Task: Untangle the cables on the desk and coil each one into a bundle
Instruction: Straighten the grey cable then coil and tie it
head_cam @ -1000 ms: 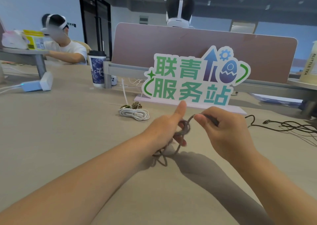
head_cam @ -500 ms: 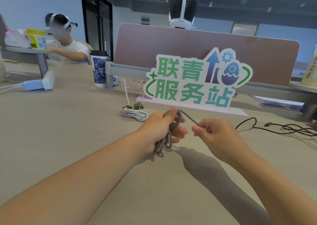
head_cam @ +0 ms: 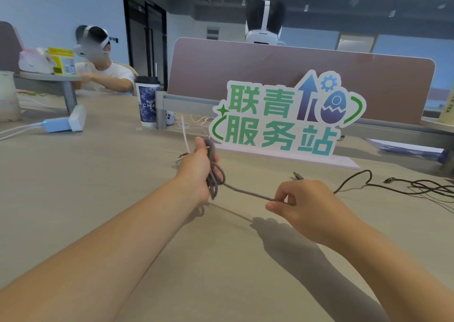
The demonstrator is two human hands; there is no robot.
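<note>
My left hand (head_cam: pixel 196 172) holds a bunch of loops of a grey braided cable (head_cam: pixel 215 174) above the desk (head_cam: pixel 73 186). From the loops a straight stretch of the same cable runs right to my right hand (head_cam: pixel 304 204), which pinches it between thumb and fingers. The cable's plug end (head_cam: pixel 297 175) pokes out just above my right hand. A black cable (head_cam: pixel 393 186) lies loose and tangled on the desk at the right. A coiled white cable (head_cam: pixel 180 158) lies behind my left hand, mostly hidden by it.
A standing sign with green characters (head_cam: pixel 285 118) is right behind my hands. A lidded paper cup (head_cam: pixel 147 103) stands by a desk divider (head_cam: pixel 294 76). A white charger block (head_cam: pixel 66 123) lies at the left. A person sits at the far left.
My hands have moved apart: the right hand has drawn out a straight length of grey cable to the right and downward, while the left hand still holds the loops.
</note>
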